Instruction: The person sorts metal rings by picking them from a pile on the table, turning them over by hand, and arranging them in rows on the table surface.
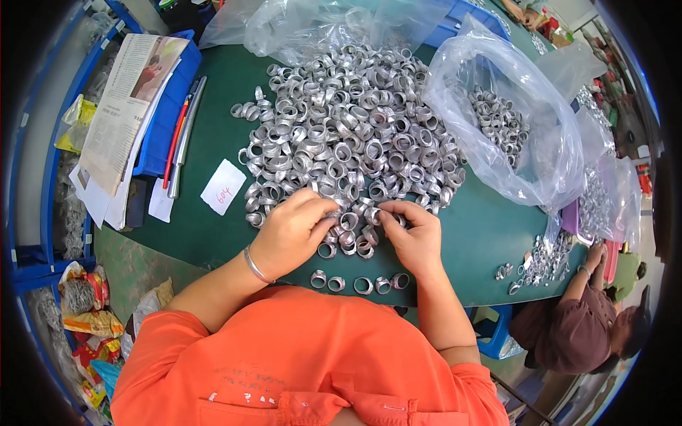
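Observation:
A big heap of silver metal rings (pixel 341 121) covers the middle of the green table. At its near edge, my right hand (pixel 415 238) pinches one ring (pixel 374 216) between thumb and fingertips. My left hand (pixel 293 231), a bangle at its wrist, is closed at the heap's near left side. Its fingertips press together among the rings, and what they hold, if anything, cannot be made out. Between both hands lie several loose rings (pixel 347 239). Closer to my body, several rings (pixel 363 285) form a spaced row along the table's front edge.
Left of the heap lies a white paper slip (pixel 223 187) with red handwriting. Beyond it are pens (pixel 186 135) and a blue bin (pixel 160 135) topped by newspaper (pixel 128 99). At right an open clear plastic bag (pixel 526 170) contains more rings. A co-worker (pixel 575 319) sits beyond small metal parts (pixel 547 259).

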Tool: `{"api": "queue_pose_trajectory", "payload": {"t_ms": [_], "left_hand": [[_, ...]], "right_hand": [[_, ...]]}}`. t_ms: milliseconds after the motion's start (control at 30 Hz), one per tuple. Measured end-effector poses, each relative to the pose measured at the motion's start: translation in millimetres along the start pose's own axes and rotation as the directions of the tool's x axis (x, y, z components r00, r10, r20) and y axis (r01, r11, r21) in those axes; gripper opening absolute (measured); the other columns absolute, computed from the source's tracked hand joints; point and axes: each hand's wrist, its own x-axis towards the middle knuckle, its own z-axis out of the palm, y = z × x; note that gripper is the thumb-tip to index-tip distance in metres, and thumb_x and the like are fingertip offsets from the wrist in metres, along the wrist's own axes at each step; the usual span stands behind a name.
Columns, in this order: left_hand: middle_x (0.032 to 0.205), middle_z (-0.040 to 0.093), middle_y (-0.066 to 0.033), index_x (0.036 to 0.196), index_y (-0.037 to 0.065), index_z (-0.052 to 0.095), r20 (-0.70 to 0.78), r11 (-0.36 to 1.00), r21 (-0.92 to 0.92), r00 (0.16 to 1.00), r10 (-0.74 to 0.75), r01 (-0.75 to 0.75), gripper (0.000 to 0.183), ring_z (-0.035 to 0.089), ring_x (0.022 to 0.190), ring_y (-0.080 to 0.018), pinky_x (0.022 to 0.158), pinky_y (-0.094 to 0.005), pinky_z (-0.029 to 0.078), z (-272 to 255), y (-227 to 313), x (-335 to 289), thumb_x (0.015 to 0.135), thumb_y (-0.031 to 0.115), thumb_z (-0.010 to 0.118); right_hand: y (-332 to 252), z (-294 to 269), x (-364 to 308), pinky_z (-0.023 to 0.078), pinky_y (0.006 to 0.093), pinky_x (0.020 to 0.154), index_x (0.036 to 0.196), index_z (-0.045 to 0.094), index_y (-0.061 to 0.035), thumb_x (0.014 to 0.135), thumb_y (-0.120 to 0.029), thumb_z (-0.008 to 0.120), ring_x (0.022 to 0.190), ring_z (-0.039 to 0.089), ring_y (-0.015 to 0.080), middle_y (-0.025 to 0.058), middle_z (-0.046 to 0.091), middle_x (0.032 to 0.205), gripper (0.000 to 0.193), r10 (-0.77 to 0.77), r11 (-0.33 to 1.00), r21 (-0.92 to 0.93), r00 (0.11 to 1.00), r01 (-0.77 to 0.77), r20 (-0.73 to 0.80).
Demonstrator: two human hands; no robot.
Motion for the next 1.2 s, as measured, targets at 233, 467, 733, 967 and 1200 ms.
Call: {"api": "queue_pose_trajectory", "payload": {"t_ms": [233,467,733,967,1200], "left_hand": [[0.088,0.055,-0.0072,0.085,0.002,0.064,-0.055,0.962,-0.267,0.996,-0.076,0.059,0.014,0.054,0.068,-0.0120,0.053,-0.0217,0.043,-5.4,5.1,2.7,0.072,-0.004,0.063],[0.080,0.056,-0.0046,0.103,0.000,0.055,0.445,0.041,-0.861,0.789,-0.423,0.507,0.020,0.052,0.063,-0.0092,0.051,-0.0217,0.044,-6.7,3.0,-4.5,0.083,0.003,0.057],[0.081,0.056,-0.0024,0.103,-0.001,0.056,0.500,-0.032,-0.841,0.753,-0.428,0.541,0.020,0.053,0.064,-0.0079,0.053,-0.0215,0.046,-6.8,2.7,-6.7,0.083,0.003,0.056],[0.092,0.054,-0.0154,0.099,0.001,0.049,0.453,-0.193,-0.891,0.843,-0.290,0.412,0.030,0.056,0.073,-0.0205,0.044,-0.0251,0.044,-18.6,-16.0,-4.7,0.069,0.002,0.052],[0.076,0.054,-0.0078,0.090,0.002,0.062,0.068,0.998,-0.012,0.996,0.060,-0.059,0.018,0.056,0.063,-0.0175,0.056,-0.0266,0.045,-14.1,-4.6,20.5,0.073,0.002,0.066]], "right_hand": [[-2.9,-7.7,-6.3,0.042,0.0195,0.053,0.089,0.063,0.0010,0.077,-0.001,0.060,0.061,0.055,0.0124,0.0079,0.062,0.079,0.013,0.075,0.930,0.347,0.987,-0.120,0.139],[1.5,-16.6,1.7,0.036,0.0198,0.044,0.099,0.054,-0.0002,0.074,0.003,0.055,0.060,0.052,0.0141,0.0145,0.058,0.082,0.025,-0.145,0.518,0.831,0.937,-0.201,0.317],[-12.7,6.0,15.8,0.045,0.0277,0.056,0.085,0.062,0.0001,0.069,-0.004,0.068,0.059,0.056,0.0206,0.0109,0.056,0.073,0.017,-0.261,0.910,-0.295,0.956,0.290,0.135],[-6.8,-5.7,15.5,0.047,0.0317,0.056,0.073,0.061,-0.0005,0.069,-0.011,0.068,0.061,0.060,0.0243,0.0114,0.059,0.070,0.014,-0.109,0.948,-0.278,0.981,0.151,0.161],[-6.8,-13.6,7.5,0.036,0.0206,0.042,0.074,0.062,0.0024,0.078,-0.009,0.055,0.048,0.049,0.0066,0.0007,0.055,0.057,0.014,0.208,0.955,0.189,0.971,-0.229,0.121]]}}
